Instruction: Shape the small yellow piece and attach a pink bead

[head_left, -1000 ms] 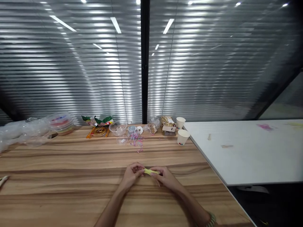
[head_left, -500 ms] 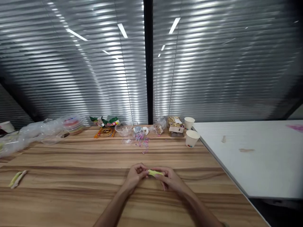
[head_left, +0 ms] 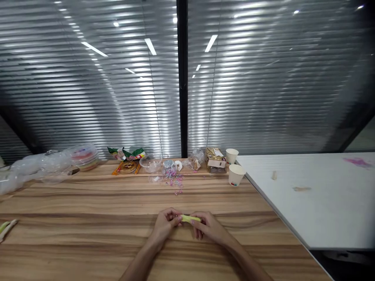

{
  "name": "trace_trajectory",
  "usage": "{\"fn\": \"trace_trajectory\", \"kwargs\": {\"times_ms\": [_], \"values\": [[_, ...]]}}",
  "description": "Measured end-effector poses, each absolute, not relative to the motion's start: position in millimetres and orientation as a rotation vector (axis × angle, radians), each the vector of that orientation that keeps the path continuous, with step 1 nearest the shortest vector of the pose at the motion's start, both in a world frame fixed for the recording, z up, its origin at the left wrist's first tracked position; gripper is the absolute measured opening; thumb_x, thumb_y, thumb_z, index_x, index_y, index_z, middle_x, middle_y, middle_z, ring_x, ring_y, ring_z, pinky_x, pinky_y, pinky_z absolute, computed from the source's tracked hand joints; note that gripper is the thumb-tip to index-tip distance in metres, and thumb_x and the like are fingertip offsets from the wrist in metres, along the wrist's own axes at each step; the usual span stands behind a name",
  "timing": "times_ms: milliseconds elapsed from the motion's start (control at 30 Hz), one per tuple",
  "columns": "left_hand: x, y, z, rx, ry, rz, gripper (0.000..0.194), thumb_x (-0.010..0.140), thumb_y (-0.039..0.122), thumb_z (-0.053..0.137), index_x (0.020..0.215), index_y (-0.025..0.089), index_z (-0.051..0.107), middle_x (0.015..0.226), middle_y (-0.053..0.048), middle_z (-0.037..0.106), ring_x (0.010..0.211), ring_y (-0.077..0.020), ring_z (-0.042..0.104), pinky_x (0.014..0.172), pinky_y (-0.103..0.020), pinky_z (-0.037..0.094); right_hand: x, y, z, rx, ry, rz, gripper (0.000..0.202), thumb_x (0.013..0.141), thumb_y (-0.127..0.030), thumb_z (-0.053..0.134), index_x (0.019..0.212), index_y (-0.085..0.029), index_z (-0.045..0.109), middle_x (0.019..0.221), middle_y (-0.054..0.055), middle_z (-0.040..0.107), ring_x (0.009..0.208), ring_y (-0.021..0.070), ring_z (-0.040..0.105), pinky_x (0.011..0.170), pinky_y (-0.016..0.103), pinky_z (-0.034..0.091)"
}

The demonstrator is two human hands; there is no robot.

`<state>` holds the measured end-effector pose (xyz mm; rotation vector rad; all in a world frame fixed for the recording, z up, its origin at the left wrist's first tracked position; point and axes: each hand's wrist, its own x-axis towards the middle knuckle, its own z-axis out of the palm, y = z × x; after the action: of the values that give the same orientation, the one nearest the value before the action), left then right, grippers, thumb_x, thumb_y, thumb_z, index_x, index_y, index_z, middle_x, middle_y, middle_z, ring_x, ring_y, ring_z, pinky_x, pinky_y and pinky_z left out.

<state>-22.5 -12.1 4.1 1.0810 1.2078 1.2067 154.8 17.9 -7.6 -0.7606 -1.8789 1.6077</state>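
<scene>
A soft-looking pale yellow strip (head_left: 189, 219), like modelling clay, spans the gap between my two hands above the wooden table. My left hand (head_left: 168, 223) pinches its left end between thumb and fingers. At the other end my right hand (head_left: 206, 226) is closed on it, thumb in front and fingers behind. Two similar strips lie side by side at the far left edge, one yellow-green strip (head_left: 3, 226) and one whitish strip (head_left: 9, 230).
Along the back stand stacked lidded tubs (head_left: 84, 157), snack packets (head_left: 126, 154), a clear bowl (head_left: 150, 164), scattered pink bits (head_left: 176, 181), a gold box (head_left: 216, 159) and paper cups (head_left: 236, 175). A white table (head_left: 278, 210) adjoins on the right; blinds stand behind.
The view has shifted slightly, so the things on the left sit nearer the frame edge. More of the yellow strip shows between my hands, which keep their grip on it.
</scene>
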Motion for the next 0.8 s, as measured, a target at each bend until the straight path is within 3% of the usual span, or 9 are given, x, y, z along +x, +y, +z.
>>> {"fn": "trace_trajectory", "kwargs": {"times_ms": [133,300,433,800], "values": [[-23,-13,5,1.083,1.224,1.202,0.036,0.048,0.04,0.077,0.061,0.012,0.061,0.055,-0.001,0.059,0.049,-0.0103,0.052,0.053,-0.021,0.039,154,16,-4,-0.808,-1.894,1.524,0.038,0.081,-0.048,0.048,0.079,-0.012,0.061,0.058,0.002,0.057,0.048,0.0114,0.051,0.048,0.021,0.04],[-22,-11,3,1.077,1.19,1.165,0.037,0.044,0.038,0.08,0.056,0.013,0.055,0.057,-0.001,0.061,0.05,-0.0103,0.052,0.05,-0.021,0.04,157,17,3,-0.852,-2.158,1.148,0.028,0.079,-0.038,0.053,0.073,-0.015,0.068,0.057,0.0,0.055,0.054,0.0118,0.046,0.05,0.021,0.03],[-22,-10,-4,1.107,1.162,1.102,0.037,0.046,0.038,0.079,0.056,0.013,0.054,0.055,-0.002,0.062,0.046,-0.0102,0.053,0.048,-0.021,0.039,159,14,6,-0.826,-2.217,1.091,0.028,0.081,-0.039,0.052,0.079,-0.018,0.07,0.059,-0.001,0.056,0.057,0.0123,0.046,0.051,0.021,0.027],[-21,-10,5,1.266,1.144,1.011,0.033,0.055,0.038,0.074,0.071,0.011,0.064,0.058,-0.004,0.064,0.054,-0.0129,0.057,0.055,-0.023,0.043,158,5,9,-0.859,-2.193,1.076,0.041,0.086,-0.046,0.041,0.093,-0.016,0.068,0.09,0.006,0.067,0.078,0.0196,0.059,0.073,0.027,0.04]]}}
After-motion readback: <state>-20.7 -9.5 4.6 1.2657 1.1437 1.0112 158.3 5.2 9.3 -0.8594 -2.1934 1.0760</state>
